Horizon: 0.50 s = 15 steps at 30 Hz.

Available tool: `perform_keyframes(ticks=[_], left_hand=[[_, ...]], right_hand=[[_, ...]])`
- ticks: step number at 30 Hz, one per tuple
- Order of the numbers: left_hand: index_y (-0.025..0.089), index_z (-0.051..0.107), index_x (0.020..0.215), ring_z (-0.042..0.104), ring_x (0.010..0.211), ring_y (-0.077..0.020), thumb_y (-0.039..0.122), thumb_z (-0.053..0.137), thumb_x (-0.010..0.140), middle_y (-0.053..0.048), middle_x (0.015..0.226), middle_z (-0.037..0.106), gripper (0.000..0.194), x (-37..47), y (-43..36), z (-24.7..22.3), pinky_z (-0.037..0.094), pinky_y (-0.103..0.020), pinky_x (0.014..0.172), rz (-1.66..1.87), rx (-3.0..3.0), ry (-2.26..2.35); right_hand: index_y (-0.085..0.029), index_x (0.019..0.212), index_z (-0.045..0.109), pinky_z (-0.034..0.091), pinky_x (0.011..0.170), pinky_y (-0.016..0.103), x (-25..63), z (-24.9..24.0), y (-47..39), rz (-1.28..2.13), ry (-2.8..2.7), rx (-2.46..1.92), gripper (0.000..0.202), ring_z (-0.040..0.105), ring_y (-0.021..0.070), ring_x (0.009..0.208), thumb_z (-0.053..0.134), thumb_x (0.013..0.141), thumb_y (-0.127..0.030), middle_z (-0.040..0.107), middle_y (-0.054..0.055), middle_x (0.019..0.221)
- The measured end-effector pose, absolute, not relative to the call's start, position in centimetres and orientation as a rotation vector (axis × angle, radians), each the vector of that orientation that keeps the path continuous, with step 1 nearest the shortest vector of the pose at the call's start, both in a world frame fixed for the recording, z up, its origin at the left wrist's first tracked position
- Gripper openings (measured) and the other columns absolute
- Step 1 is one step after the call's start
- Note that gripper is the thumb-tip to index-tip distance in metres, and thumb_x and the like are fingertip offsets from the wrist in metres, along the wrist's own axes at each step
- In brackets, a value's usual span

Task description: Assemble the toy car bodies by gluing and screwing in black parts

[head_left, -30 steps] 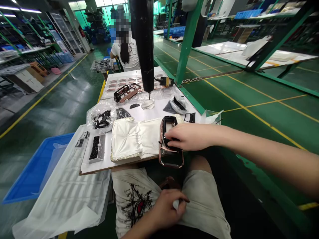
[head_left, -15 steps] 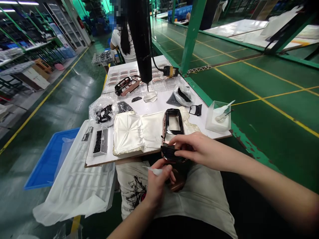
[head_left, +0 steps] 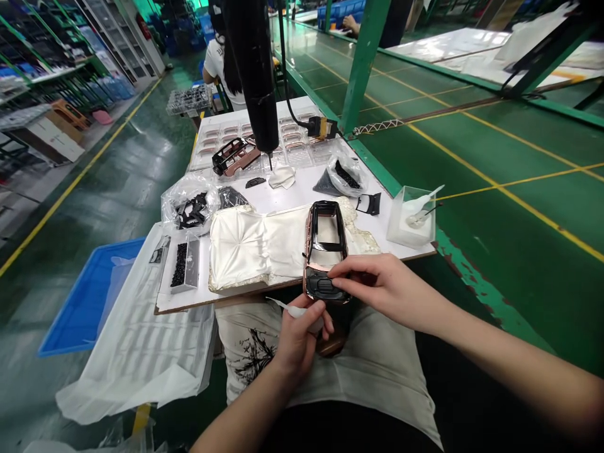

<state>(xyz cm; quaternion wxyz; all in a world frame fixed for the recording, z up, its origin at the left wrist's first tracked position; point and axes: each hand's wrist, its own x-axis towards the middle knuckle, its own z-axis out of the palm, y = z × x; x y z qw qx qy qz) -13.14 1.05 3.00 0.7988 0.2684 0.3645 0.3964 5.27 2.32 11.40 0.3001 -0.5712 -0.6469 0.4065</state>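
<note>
A model car body (head_left: 325, 236), black on top with copper-coloured sides, lies at the table's near edge on a white padded cushion (head_left: 259, 245). My right hand (head_left: 377, 286) pinches a ribbed black bonnet panel (head_left: 322, 286) between thumb and fingertips. That panel sits flat over the car's near end. Below it my left hand (head_left: 302, 330) is closed around a white plastic dropper (head_left: 296, 311), whose thin tip points left. Its index finger reaches up to the car's near end; I cannot tell whether it touches.
A dark power screwdriver (head_left: 264, 119) hangs over the table. Beyond the cushion are a second car body (head_left: 234, 157), a bag of black parts (head_left: 193, 207) and another bag (head_left: 346, 173). A box of black screws (head_left: 184, 267) stands left, a clear box (head_left: 411, 220) right.
The black panel has gone from tilted to lying flat on the car's near end, with my right hand still on it. My left hand has shifted slightly and the dropper shows more fully.
</note>
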Motion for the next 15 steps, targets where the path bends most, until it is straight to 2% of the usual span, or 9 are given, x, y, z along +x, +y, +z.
perform_keyframes(ticks=[3,9,15], left_hand=[[0.012,0.071,0.093,0.049,0.05,-0.0075,0.04,0.085,0.074,0.002,0.057,0.06,0.036,-13.2,1.1,2.5,0.033,-0.019,0.045,0.849,0.519,0.723],[0.014,0.066,0.096,0.05,0.052,-0.0067,0.039,0.085,0.075,0.003,0.06,0.06,0.038,-12.7,1.2,2.1,0.032,-0.017,0.045,0.839,0.392,0.674],[0.015,0.063,0.094,0.049,0.051,-0.0059,0.038,0.085,0.075,0.005,0.056,0.059,0.037,-12.7,1.2,2.7,0.033,-0.016,0.047,0.837,0.378,0.703]], right_hand=[[-0.019,0.097,0.077,0.045,0.059,0.026,4.9,11.0,1.7,0.823,-1.866,-1.428,0.018,0.061,0.0145,0.065,0.061,0.097,-0.027,0.072,0.003,0.081],[-0.019,0.114,0.073,0.057,0.074,0.031,4.4,9.7,0.5,0.497,-2.043,-1.31,0.024,0.07,0.0194,0.086,0.051,0.104,-0.018,0.07,0.011,0.102],[-0.017,0.121,0.07,0.06,0.067,0.03,4.3,7.4,-0.2,0.137,-2.076,-1.268,0.025,0.066,0.0161,0.078,0.052,0.103,-0.017,0.063,0.017,0.124]])
